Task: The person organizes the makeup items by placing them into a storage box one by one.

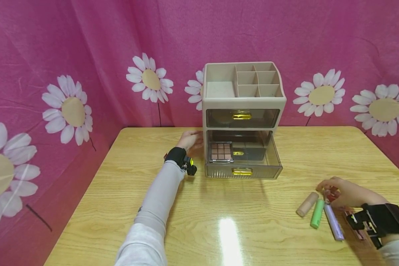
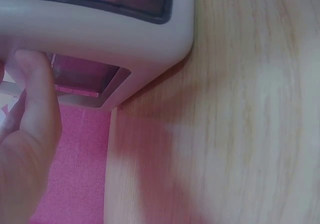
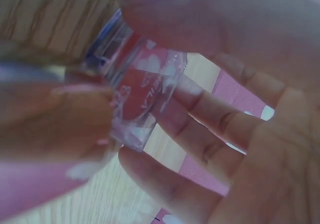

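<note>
Clear and faceted, with red inside, the small container (image 1: 331,193) is in my right hand (image 1: 347,194), pinched out at the digits and away from the palm. My thumb lies across its upper end in the right wrist view, and fingertips meet its other side; pale lettering shows on its face. It is low over the wooden table (image 1: 153,229), at the right, right by the upper end of a lilac tube (image 1: 333,222). Just beside that tube lie a green tube (image 1: 317,213) and, further left, a tan tube (image 1: 307,204).

My left hand (image 1: 189,140) is well apart from the container and grasps nothing: it rests against the left side of the beige organizer (image 1: 244,102), one digit laid flat on its wall, the others partly hidden. Beside it, the organizer's lower drawer (image 1: 224,172) stands pulled out, with a nine-pan palette (image 1: 221,152) inside at its left.
</note>
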Action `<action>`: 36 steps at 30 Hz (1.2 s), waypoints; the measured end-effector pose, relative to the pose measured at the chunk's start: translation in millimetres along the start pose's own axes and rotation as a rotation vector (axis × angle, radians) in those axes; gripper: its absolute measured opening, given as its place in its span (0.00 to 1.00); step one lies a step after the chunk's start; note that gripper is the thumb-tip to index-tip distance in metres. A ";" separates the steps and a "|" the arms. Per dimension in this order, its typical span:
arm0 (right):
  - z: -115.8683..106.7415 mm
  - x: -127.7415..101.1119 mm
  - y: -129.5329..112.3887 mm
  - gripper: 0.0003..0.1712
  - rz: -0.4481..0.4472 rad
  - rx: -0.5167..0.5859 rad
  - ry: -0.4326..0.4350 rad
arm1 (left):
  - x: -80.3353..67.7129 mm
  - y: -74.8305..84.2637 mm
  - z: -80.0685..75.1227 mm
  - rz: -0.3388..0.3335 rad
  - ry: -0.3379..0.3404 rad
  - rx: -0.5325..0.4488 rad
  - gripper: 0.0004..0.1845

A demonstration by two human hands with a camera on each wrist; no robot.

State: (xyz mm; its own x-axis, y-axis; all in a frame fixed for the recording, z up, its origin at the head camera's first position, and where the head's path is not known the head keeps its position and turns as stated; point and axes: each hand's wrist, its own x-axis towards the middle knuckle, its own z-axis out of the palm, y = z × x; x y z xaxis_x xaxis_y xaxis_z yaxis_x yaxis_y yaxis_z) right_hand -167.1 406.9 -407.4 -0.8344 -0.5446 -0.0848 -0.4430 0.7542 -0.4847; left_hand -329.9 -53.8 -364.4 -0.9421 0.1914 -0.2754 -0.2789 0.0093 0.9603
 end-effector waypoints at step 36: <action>-76.3 44.6 -59.7 0.17 -0.168 -0.099 0.128 | 125.9 -78.1 -32.9 0.082 -0.053 -0.089 0.19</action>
State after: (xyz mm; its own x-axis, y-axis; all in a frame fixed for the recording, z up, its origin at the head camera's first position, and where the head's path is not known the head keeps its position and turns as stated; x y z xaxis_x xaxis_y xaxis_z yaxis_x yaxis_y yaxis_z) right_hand -202.9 365.6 -315.8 -0.7780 -0.6196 0.1039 -0.6041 0.6924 -0.3945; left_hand -432.8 -62.7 -475.6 -0.9518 0.2398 -0.1913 -0.2192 -0.0954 0.9710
